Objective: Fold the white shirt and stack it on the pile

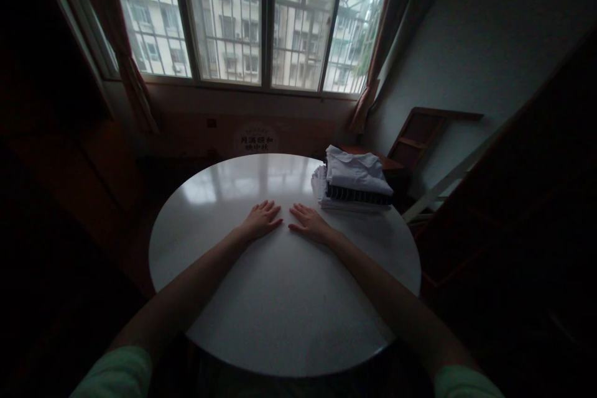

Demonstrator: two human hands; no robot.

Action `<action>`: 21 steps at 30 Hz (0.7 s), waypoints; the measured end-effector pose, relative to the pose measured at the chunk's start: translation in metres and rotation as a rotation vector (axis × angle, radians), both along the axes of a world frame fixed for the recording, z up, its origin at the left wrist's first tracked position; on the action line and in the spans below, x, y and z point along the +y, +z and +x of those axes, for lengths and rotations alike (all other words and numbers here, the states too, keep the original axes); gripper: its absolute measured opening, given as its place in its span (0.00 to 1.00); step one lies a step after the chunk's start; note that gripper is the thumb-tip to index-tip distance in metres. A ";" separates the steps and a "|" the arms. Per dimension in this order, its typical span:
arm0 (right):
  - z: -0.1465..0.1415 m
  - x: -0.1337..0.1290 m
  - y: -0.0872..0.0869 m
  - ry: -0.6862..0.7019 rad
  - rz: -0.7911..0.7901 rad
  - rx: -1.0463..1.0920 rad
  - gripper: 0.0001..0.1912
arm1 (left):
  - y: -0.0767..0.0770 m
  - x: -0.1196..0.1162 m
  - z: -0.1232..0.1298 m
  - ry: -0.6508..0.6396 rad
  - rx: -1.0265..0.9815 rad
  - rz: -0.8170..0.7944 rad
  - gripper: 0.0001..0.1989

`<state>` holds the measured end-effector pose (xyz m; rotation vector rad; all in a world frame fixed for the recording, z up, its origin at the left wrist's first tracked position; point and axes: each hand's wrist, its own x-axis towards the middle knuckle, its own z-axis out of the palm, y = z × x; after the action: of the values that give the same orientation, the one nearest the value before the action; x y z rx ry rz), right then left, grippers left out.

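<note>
My left hand (261,220) lies palm down on the round white table (280,311), fingers spread and holding nothing. Just to its right, with a small gap between them, my right hand (310,222) rests flat on the same surface, also with its fingers apart. A stack of folded clothes (357,173) sits on the table beyond my right hand, to the right. Its top piece is light with a collar, a dark striped piece lies under it, and white cloth is at the bottom. Neither hand touches the stack.
Behind the table is a barred window (265,18) with reddish curtains (122,43) at its sides. A wooden chair back (420,130) stands at the right by the wall, near a pale slanted bar (448,183). Dark furniture fills both sides.
</note>
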<state>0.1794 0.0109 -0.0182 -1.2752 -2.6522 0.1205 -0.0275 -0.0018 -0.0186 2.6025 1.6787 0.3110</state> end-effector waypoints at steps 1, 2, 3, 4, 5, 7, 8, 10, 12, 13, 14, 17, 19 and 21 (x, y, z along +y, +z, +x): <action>0.000 0.000 0.000 0.001 0.004 0.003 0.37 | 0.000 0.000 0.000 -0.001 -0.001 0.003 0.28; 0.000 0.000 0.000 0.002 0.007 0.007 0.37 | 0.000 0.000 0.000 0.001 -0.001 0.005 0.28; 0.000 -0.001 0.000 0.002 0.009 0.011 0.37 | 0.000 0.000 0.000 0.002 -0.002 0.004 0.28; 0.000 -0.001 0.000 0.002 0.008 0.014 0.37 | 0.000 0.000 -0.001 0.004 -0.003 0.001 0.28; 0.000 -0.001 -0.001 0.000 0.008 0.014 0.37 | 0.000 0.000 -0.001 0.003 -0.004 -0.002 0.28; 0.000 0.000 -0.002 -0.002 0.007 0.011 0.37 | 0.000 0.000 -0.001 0.000 -0.006 -0.009 0.29; 0.000 0.000 -0.002 -0.003 0.006 0.009 0.37 | 0.000 0.000 -0.001 -0.002 -0.006 -0.011 0.29; 0.000 0.000 -0.002 -0.005 0.004 0.010 0.37 | 0.000 0.000 -0.001 -0.001 0.002 -0.018 0.30; 0.001 0.000 -0.002 -0.003 0.001 0.015 0.37 | 0.000 -0.001 -0.001 0.002 0.010 -0.025 0.31; 0.001 -0.001 -0.001 -0.002 -0.001 0.018 0.37 | 0.000 -0.001 -0.001 0.002 0.012 -0.028 0.31; 0.001 -0.001 -0.001 0.001 -0.003 0.021 0.37 | 0.000 -0.001 -0.001 0.002 0.013 -0.031 0.31; 0.002 -0.002 0.001 0.005 -0.005 0.032 0.36 | 0.001 -0.001 -0.001 -0.003 0.010 -0.032 0.31; 0.002 -0.002 0.000 0.005 -0.003 0.040 0.36 | 0.002 -0.002 -0.001 -0.003 0.006 -0.033 0.31; 0.002 -0.001 -0.001 0.003 0.002 0.048 0.35 | 0.002 -0.002 -0.001 -0.002 0.000 -0.033 0.31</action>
<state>0.1815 0.0097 -0.0187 -1.2521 -2.6127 0.1469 -0.0284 -0.0037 -0.0161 2.5807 1.6664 0.2807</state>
